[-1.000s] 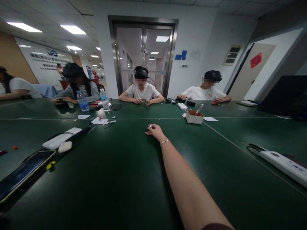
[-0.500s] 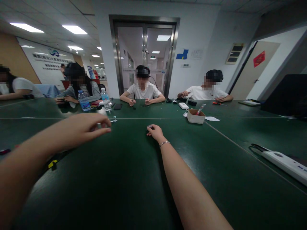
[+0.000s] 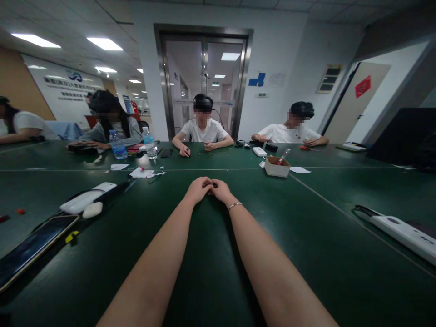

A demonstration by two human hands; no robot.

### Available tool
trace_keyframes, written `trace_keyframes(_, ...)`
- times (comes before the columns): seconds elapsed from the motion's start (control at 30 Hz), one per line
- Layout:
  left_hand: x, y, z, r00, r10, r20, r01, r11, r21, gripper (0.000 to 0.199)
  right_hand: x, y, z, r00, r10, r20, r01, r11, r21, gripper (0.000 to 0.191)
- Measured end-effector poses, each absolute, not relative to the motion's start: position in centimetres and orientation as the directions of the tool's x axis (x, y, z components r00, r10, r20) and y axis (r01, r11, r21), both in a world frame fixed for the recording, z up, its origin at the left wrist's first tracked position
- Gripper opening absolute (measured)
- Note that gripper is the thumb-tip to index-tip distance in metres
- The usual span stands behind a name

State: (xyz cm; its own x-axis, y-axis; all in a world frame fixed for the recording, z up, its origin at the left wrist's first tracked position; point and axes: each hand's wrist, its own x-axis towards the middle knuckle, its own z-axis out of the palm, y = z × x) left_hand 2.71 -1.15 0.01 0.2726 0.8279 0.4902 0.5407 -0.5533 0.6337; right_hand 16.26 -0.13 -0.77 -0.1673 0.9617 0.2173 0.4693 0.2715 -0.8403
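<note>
Single head-worn view: faces forward and down, close above a glossy dark-green flat surface (image 3: 208, 268), towards steel-framed glass double doors (image 3: 205, 68) well beyond.

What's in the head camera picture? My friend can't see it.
A person's left hand and right hand meet over a green table; anything between them is unclear. A phone lies left, an open box right; people sit opposite.

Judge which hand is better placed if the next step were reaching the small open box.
Probably the right hand: it is nearer the box, which stands forward and to its right. The left hand is farther off, with the right hand between.
</note>
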Motion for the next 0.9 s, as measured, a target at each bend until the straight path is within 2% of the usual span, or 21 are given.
trace_keyframes(0.07, 2.1, -1.0, -0.4, 0.284, 0.832, 0.476, 0.541, -0.549, 0.637, 0.008, 16.0, 0.0, -0.9, -0.176, 0.956, 0.235, 0.481, 0.292, -0.827, 0.025)
trace_keyframes(0.2, 1.5, -0.7, -0.9, 0.219, 0.863, 0.455, 0.609, -0.485, 0.627, 0.016, 15.8, 0.5, -1.2, -0.125, 0.967, 0.220, 0.449, 0.253, -0.857, 0.059)
trace_keyframes(0.23, 1.4, -0.6, -1.0, 0.195, 0.871, 0.451, 0.621, -0.466, 0.631, 0.019, 15.8, 0.6, -1.2, -0.113, 0.974, 0.197, 0.445, 0.227, -0.866, 0.062)
trace_keyframes(0.37, 1.4, -0.1, -1.2, 0.162, 0.871, 0.463, 0.593, -0.461, 0.660, 0.021, 15.9, 0.6, -1.0, -0.134, 0.981, 0.143, 0.491, 0.191, -0.850, 0.034)
trace_keyframes(0.43, 1.3, 0.1, -1.1, 0.120, 0.872, 0.475, 0.506, -0.465, 0.726, 0.018, 15.9, 0.4, -0.9, -0.156, 0.973, 0.170, 0.502, 0.226, -0.835, 0.025)
trace_keyframes(0.53, 1.0, 0.2, -0.9, 0.020, 0.890, 0.456, 0.272, -0.444, 0.854, 0.016, 15.8, 0.2, -0.9, -0.171, 0.958, 0.229, 0.459, 0.283, -0.842, 0.024)
trace_keyframes(0.63, 0.8, 0.2, -0.8, -0.007, 0.920, 0.392, 0.078, -0.390, 0.917, 0.026, 15.7, 0.1, -0.9, -0.187, 0.952, 0.243, 0.437, 0.302, -0.847, 0.024)
trace_keyframes(0.77, 0.8, 0.0, -0.8, 0.010, 0.937, 0.350, -0.013, -0.350, 0.937, 0.034, 15.9, 0.1, -0.8, -0.188, 0.948, 0.256, 0.499, 0.317, -0.807, 0.020)
trace_keyframes(0.9, 0.9, -0.2, -0.7, 0.032, 0.935, 0.353, -0.026, -0.352, 0.936, 0.033, 16.1, -0.1, -0.4, -0.168, 0.934, 0.316, 0.642, 0.347, -0.684, 0.017)
